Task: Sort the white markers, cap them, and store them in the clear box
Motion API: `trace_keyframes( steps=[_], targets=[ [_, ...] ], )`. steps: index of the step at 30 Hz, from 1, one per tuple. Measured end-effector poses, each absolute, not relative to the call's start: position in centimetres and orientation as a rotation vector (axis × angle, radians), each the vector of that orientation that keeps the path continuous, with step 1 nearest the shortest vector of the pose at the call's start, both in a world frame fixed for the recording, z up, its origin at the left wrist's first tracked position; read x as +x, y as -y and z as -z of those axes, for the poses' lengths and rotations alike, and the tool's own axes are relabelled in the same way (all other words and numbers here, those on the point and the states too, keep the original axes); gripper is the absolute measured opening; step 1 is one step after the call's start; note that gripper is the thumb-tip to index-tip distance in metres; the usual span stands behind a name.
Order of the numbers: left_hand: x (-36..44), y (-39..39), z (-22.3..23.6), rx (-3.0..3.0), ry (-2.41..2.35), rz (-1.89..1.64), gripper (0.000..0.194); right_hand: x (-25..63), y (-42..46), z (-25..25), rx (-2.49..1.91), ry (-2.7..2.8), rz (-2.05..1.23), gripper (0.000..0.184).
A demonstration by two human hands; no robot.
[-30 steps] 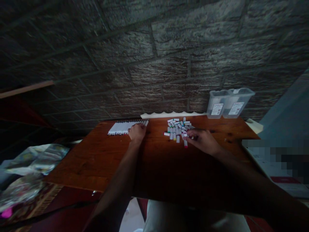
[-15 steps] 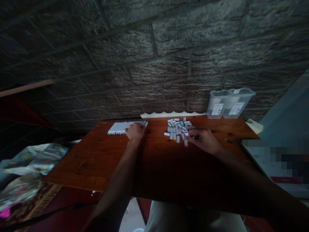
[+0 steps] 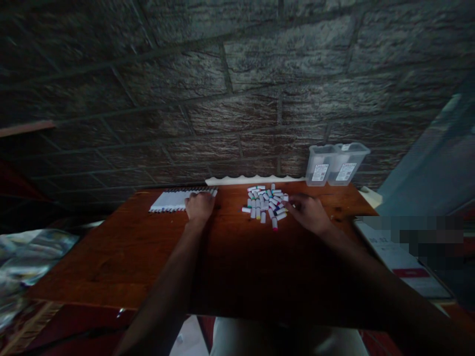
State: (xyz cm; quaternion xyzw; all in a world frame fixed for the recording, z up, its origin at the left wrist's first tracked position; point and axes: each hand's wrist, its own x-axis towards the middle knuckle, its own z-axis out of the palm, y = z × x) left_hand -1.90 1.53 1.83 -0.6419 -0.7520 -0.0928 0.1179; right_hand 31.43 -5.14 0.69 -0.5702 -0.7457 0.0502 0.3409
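Note:
My left hand (image 3: pixel 200 205) rests on the right end of a neat row of white markers (image 3: pixel 168 200) with dark ends. Its fingers are curled, and what lies under them is hidden. To the right is a loose pile of short white marker caps (image 3: pixel 258 203) with coloured ends in red, yellow, green and blue. At the pile's right edge hovers my right hand (image 3: pixel 306 210), its thumb and fingers apart. A white cap (image 3: pixel 285 197) lies by its fingertips, and I see nothing plainly gripped.
Two clear plastic containers (image 3: pixel 330 165) with labels stand at the back right of the wooden table (image 3: pixel 111 257). A white wavy-edged strip (image 3: pixel 256 180) runs along the brick wall (image 3: pixel 208 113). A white box (image 3: pixel 401 252) is at the right, plastic bags (image 3: pixel 33 257) at the left.
The view has shifted, so the table appears further left. My right hand has drawn slightly back and up from the pile, uncovering more caps. My left hand stays on the row.

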Motion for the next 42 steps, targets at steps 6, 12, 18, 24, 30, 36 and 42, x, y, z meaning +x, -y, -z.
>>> trace_keyframes(
  steps=[6,12,18,24,30,36,42],
  targets=[
    [-1.5,-1.3,-2.2,-1.880,2.224,0.157,0.036,31.5,4.9,-0.1,-1.550,2.005,-0.144,0.015],
    [-1.5,-1.2,-2.2,-1.862,2.250,0.190,0.035,31.0,5.1,-0.1,-1.519,2.021,-0.167,0.014],
    [-1.7,-1.4,-1.8,-1.858,2.241,0.222,0.033,30.9,5.3,-0.1,-1.485,2.060,-0.200,0.017],
    [-2.0,-1.6,-1.2,-1.864,2.201,0.273,0.041,31.0,5.1,0.2,-1.398,2.082,-0.235,0.019],
    [-2.1,-1.7,-0.9,-1.875,2.173,0.257,0.037,31.0,5.0,0.5,-1.358,2.074,-0.200,0.019],
    [-1.8,-1.9,-0.7,-1.854,2.202,0.206,0.034,31.1,4.9,0.3,-1.390,2.043,-0.239,0.018],
    [-0.6,-1.5,-0.8,-1.959,2.168,0.237,0.031,30.8,5.2,-0.1,-1.385,2.039,-0.262,0.017]
  ],
)
